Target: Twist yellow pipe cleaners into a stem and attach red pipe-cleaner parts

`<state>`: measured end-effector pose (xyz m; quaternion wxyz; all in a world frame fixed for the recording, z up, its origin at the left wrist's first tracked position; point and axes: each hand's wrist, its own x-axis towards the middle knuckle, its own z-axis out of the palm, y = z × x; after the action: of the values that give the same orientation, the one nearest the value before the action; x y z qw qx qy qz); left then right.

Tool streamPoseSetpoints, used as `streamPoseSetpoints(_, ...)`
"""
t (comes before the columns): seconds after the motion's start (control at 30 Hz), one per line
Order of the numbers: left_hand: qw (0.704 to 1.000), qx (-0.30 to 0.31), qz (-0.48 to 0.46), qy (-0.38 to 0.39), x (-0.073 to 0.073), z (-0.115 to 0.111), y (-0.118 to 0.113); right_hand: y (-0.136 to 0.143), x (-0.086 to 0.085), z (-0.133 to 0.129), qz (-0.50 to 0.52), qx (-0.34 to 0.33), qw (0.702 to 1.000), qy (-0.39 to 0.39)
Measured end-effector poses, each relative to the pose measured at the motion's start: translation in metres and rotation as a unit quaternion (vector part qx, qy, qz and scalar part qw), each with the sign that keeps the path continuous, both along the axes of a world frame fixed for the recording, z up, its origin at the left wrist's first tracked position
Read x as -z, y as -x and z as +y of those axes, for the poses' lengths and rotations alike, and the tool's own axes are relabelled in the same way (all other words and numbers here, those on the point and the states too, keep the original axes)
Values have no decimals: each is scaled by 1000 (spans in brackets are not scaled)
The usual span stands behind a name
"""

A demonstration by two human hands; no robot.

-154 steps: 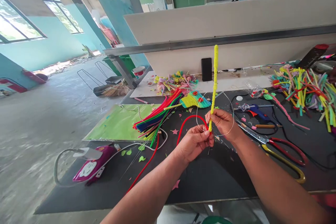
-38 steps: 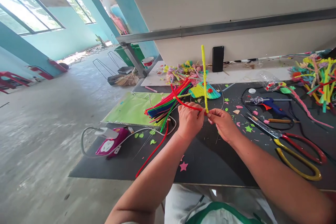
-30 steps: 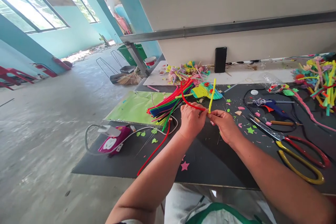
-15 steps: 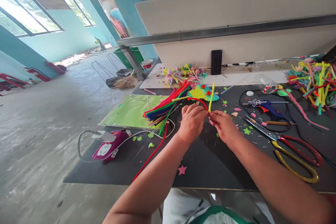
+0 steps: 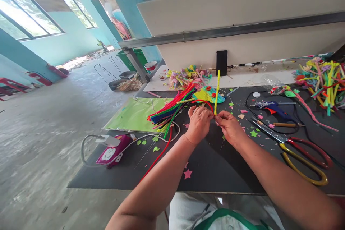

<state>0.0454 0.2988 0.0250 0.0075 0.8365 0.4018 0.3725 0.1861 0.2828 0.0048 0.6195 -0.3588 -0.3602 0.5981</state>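
My left hand (image 5: 199, 122) is closed in a pinch, its fingertips meeting those of my right hand (image 5: 228, 125). Between them a yellow pipe cleaner (image 5: 217, 91) stands almost upright, its lower end at the right thumb and fingers. A red pipe cleaner (image 5: 204, 101) arcs over the left fingers down to the same pinch point. The exact join is hidden by fingertips. Just behind lies a striped yellow-and-blue fuzzy piece (image 5: 207, 95) with red spots. To the left sits a bundle of multicoloured pipe cleaners (image 5: 172, 107), beside a red strand (image 5: 159, 158) running under my left forearm.
Large scissors (image 5: 291, 143), a blue glue gun (image 5: 279, 110) and a pencil (image 5: 287, 125) lie at right. A phone (image 5: 221, 63) leans on the back board. Left are a green sheet (image 5: 129, 116) and a purple box (image 5: 114, 150) with a cable. Paper stars (image 5: 188, 174) are scattered about.
The yellow pipe cleaner now reaches higher above the fingers and looks straighter. Both hands stay together in nearly the same place, with small finger shifts.
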Motion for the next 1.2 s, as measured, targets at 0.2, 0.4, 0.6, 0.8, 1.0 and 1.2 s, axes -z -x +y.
streamPoseSetpoints(0.2,998,34,-20,39,-3,2,5,-2,-2,-2,-23,-22,999,-10)
streamPoseSetpoints(0.4,995,55,-51,63,-1,6,6,-1,-2,-2,-25,-44,998,36)
streamPoseSetpoints(0.6,992,30,-120,8,-6,1,3,-3,-4,1,-4,21,999,32)
streamPoseSetpoints(0.8,976,-7,-218,-8,-1,-16,-5,-8,-11,4,29,65,997,-4)
streamPoseSetpoints(1.0,963,42,-257,64,17,-14,-21,-2,-12,-2,48,59,997,-14)
streamPoseSetpoints(1.2,979,1,-200,47,10,-11,-20,0,-11,-3,28,66,997,-18)
